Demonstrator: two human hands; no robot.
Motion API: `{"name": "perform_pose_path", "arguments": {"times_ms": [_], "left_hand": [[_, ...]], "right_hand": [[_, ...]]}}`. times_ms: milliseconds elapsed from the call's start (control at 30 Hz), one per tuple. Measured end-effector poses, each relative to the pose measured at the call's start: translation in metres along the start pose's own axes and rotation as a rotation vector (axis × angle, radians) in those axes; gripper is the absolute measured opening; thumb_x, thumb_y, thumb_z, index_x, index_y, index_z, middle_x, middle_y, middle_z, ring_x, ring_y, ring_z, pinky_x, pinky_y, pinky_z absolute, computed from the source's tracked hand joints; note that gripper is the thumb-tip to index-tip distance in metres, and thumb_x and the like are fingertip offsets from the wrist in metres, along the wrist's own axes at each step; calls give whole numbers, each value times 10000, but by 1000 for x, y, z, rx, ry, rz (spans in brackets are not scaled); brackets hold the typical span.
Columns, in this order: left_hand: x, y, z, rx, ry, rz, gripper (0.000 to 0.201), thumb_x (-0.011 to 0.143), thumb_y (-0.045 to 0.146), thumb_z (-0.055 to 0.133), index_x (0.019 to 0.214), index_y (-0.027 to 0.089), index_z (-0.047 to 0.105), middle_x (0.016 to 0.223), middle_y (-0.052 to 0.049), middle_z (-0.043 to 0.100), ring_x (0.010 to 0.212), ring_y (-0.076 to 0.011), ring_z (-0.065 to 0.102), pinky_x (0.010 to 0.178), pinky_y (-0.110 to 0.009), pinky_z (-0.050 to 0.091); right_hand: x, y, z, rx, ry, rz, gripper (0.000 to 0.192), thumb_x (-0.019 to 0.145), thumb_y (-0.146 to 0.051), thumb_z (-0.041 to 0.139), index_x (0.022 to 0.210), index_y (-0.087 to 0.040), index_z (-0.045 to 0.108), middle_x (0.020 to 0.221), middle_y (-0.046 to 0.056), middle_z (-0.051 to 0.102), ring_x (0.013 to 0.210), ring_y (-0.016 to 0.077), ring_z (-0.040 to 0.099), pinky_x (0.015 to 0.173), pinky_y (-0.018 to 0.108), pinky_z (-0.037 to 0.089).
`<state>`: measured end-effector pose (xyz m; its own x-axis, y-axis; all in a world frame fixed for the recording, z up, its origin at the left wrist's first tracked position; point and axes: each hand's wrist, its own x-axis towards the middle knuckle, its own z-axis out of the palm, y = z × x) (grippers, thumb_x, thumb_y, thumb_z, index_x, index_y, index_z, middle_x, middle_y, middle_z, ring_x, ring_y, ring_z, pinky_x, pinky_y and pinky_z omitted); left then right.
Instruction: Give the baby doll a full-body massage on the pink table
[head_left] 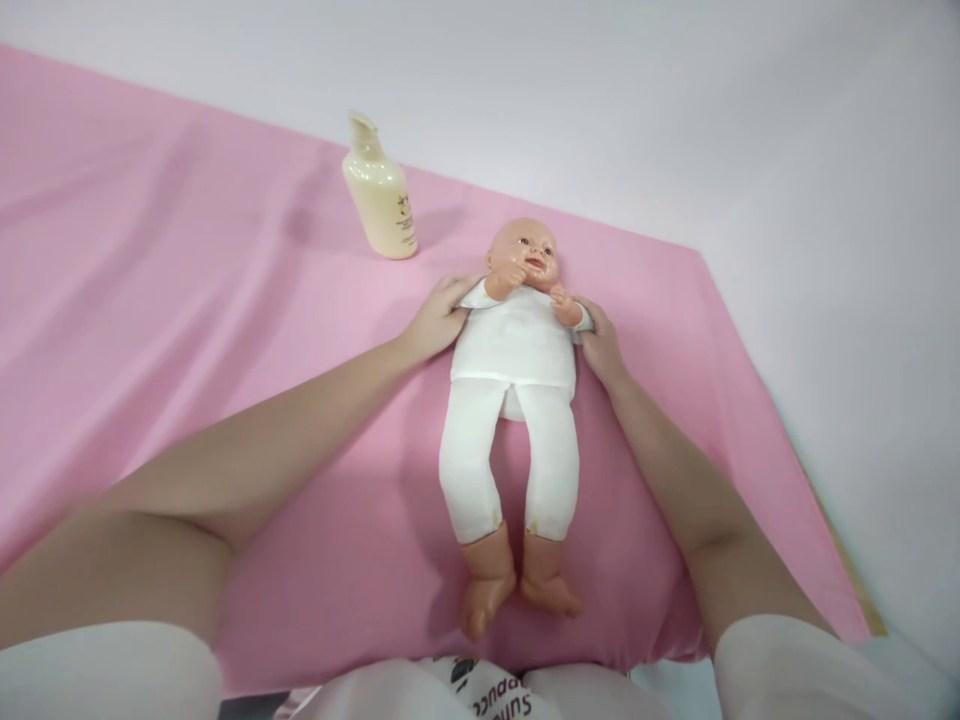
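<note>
A baby doll [514, 345] in a white top and trousers lies face up on the pink cloth [315, 300], head at the far end and bare feet toward me. My left hand [441, 318] grips the doll's side by its sleeve, near the shoulder. On the other side, my right hand [602, 345] is closed around the doll's other sleeve. Some fingers of both hands are hidden at the doll's arms and back. The doll's own hands are raised near its chin.
A cream pump bottle [381, 200] stands on the cloth beyond my left hand, with dark print on its side. The cloth has folds on the left. Its right edge slopes down beside a wooden edge [855, 570]. A pale wall [525, 90] rises behind.
</note>
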<state>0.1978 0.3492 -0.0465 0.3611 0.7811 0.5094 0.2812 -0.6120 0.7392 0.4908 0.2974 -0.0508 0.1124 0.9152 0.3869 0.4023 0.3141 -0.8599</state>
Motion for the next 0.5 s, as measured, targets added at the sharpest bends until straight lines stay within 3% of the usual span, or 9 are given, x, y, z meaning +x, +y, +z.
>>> {"name": "perform_pose_path", "arguments": {"times_ms": [200,333,433,500], "left_hand": [[0,3,0,-44,47,-37,509,901,329,598,1394,213,556,1422,-109,597,1332,-297,532,1197,-503,375],[1,-7,3,-142,110,-88,603,890,452,643,1409,201,465,1405,-135,582,1329,-296,538,1164,-474,424],[2,-19,5,-196,165,-139,626,876,511,657,1378,210,435,1290,-129,610,1254,-293,581,1098,-469,485],[3,-26,5,-227,202,-161,620,873,538,657,1354,224,423,1242,-116,610,1212,-287,597,1054,-468,513]], "right_hand": [[0,-6,2,74,43,100,387,752,-339,650,1128,-257,609,1200,41,713,1136,251,640,1097,513,493],[0,-3,0,93,99,170,354,791,-429,653,1081,-254,550,1137,57,698,1086,268,652,1068,539,519],[1,-1,-2,87,98,172,466,833,-499,639,1215,-273,498,1310,80,632,1236,295,599,1111,548,488],[2,-3,-4,57,92,105,597,846,-519,640,1356,-300,421,1521,86,476,1413,304,473,1158,544,445]]}}
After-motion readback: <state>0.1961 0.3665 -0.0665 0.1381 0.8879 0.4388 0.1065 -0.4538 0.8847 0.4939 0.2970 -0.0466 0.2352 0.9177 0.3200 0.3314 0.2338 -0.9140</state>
